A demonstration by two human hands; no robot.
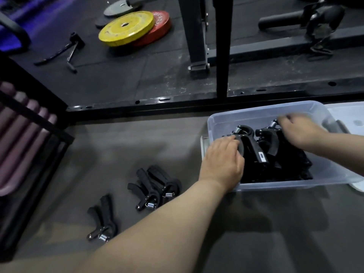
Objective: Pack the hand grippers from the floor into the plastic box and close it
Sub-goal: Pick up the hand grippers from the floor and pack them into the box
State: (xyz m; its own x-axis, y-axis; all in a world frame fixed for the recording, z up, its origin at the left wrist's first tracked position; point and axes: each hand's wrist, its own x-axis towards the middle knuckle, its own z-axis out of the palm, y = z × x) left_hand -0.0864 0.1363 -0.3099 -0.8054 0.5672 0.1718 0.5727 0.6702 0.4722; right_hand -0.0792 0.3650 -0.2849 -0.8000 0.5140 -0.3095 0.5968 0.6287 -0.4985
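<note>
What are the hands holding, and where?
The left hand grips a hand gripper by one handle, inside the plastic box. The right hand rests on another gripper by its spring end; blur hides the grip.

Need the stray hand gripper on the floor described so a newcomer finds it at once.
Find the clear plastic box on the grey floor at right. Left of it lies a heap of black hand grippers; further left, nearer the camera, lies the lone hand gripper. It touches no other gripper, and its spring end points toward the camera.
</note>
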